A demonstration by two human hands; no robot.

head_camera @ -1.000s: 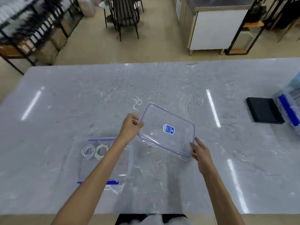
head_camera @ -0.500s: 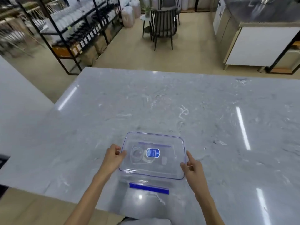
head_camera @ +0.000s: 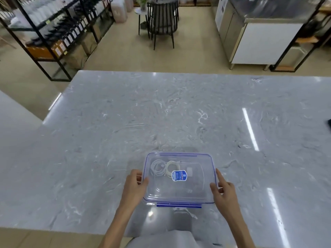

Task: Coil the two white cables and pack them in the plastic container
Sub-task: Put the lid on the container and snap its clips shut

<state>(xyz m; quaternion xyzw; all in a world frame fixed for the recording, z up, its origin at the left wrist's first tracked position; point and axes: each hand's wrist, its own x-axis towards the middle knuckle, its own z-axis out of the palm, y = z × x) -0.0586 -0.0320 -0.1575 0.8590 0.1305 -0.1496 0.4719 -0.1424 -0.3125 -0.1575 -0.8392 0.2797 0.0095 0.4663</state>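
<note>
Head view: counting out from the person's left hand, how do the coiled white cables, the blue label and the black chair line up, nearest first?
From the left hand:
1. Coiled white cables, under the clear lid, beside its fingers.
2. Blue label, mid-lid, farther right.
3. Black chair, far off on the floor beyond the table.

This looks like a shop's back room or storeroom. Tall black shelves point(head_camera: 53, 27) on the left hold rows of dark bottles point(head_camera: 75, 31) and brown boxes point(head_camera: 44, 49). A shiny steel cabinet point(head_camera: 259, 38) stands on the right. A dark chair point(head_camera: 163, 20) sits by a small round table point(head_camera: 141, 11). In front is a big grey stone table point(head_camera: 179, 113).
</note>
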